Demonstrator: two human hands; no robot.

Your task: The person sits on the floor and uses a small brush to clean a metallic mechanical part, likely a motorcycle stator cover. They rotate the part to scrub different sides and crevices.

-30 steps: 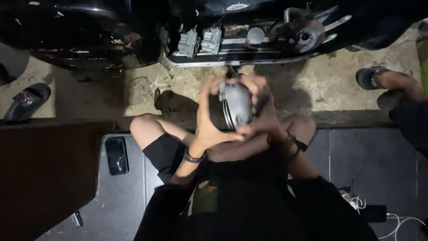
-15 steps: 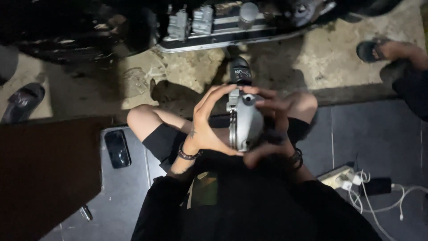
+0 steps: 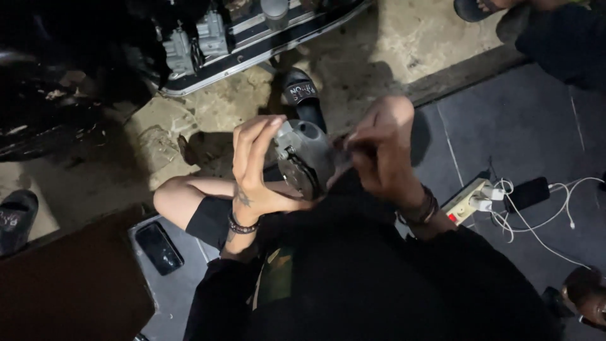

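I hold a round grey metal engine part up in front of me, above my lap. My left hand cups its left side with fingers spread over its top edge. My right hand grips the right side of the part, fingers curled onto it. The part's dark ribbed face is turned towards me. I sit with bare knees bent; my left knee shows below the hands.
A motorcycle's underside lies on the sandy ground ahead. A black sandal sits beyond the part, another sandal at far left. A phone lies on the tiles at left. A power strip with white cables lies right. Another person's leg is top right.
The view has swung down and right. Both hands still hold the part, which has turned; my right hand moved from below it to its right side.
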